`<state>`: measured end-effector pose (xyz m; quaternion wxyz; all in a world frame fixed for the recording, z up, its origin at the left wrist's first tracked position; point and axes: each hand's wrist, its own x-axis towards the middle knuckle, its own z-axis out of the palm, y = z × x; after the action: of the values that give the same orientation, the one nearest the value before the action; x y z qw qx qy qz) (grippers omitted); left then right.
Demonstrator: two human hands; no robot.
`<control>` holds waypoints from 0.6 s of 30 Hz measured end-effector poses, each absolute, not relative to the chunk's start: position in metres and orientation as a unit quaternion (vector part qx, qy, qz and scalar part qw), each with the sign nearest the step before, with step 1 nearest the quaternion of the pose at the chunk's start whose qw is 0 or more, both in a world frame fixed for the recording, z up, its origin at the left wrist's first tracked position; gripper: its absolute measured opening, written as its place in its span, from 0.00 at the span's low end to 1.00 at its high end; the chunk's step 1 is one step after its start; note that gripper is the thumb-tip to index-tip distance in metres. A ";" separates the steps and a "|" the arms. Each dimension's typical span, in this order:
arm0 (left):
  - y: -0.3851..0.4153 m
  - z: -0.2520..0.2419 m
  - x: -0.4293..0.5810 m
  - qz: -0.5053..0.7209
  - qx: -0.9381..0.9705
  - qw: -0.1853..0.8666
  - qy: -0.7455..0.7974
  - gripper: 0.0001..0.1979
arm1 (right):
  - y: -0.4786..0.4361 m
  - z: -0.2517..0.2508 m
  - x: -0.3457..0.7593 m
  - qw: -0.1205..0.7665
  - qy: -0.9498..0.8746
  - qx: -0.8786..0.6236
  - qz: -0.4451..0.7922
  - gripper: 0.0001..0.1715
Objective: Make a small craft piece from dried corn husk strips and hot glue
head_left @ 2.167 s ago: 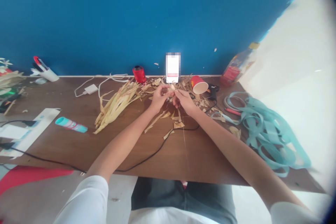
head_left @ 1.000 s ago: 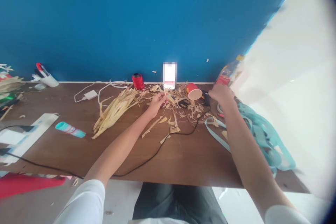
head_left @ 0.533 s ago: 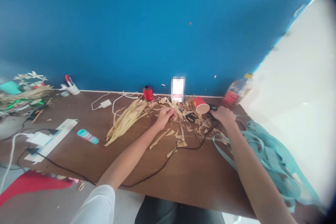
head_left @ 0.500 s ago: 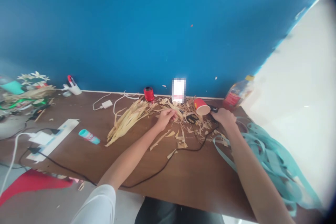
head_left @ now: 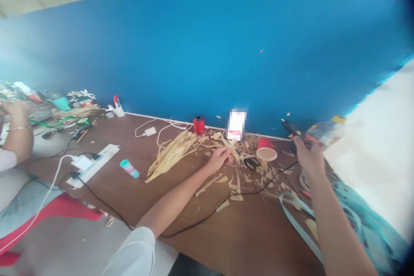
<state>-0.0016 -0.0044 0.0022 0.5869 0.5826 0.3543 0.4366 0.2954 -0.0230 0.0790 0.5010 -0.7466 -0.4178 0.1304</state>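
My right hand is wrapped round a black hot glue gun, held above the table with its nozzle pointing up and left. Its black cord trails across the tabletop. My left hand is closed in a pinch over scattered dried corn husk scraps; what the fingertips hold is too small to make out. Black-handled scissors lie among the scraps to the right of that hand. Between the hands, a red paper cup lies tipped with its mouth toward me. A bundle of long husks lies left of my left hand.
A red roll and a pixelated white object stand by the blue wall. Leftward are a light-blue tube, a power strip and a pen cup. Turquoise ribbon heaps at right. Another person's arm shows far left.
My right hand has raised the glue gun from beside the red cup. My left hand stays pinched over the scraps. The view has swung left, bringing another person's arm into sight.
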 end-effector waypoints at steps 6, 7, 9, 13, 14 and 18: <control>-0.005 0.004 0.000 0.466 0.571 0.583 0.342 0.20 | -0.029 0.093 0.249 0.637 -0.399 -0.548 0.367 0.24; -0.004 0.003 -0.001 0.480 0.564 0.577 0.343 0.19 | -0.031 0.093 0.241 0.633 -0.407 -0.554 0.357 0.24; -0.002 0.002 -0.002 0.521 0.539 0.561 0.351 0.18 | -0.033 0.091 0.226 0.582 -0.459 -0.591 0.317 0.26; 0.000 0.001 -0.006 0.612 0.457 0.518 0.383 0.16 | -0.038 0.077 0.197 0.441 -0.562 -0.690 0.118 0.21; 0.000 0.001 -0.006 0.625 0.449 0.507 0.389 0.16 | -0.038 0.072 0.190 0.416 -0.578 -0.694 0.109 0.20; -0.001 0.001 -0.008 0.672 0.423 0.452 0.407 0.16 | -0.037 0.058 0.171 0.437 -0.570 -0.676 0.167 0.24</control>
<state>-0.0084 -0.0005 0.0015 0.4519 0.4226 0.4068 0.6721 0.1715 -0.0373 0.0583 0.4366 -0.6757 -0.5701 0.1667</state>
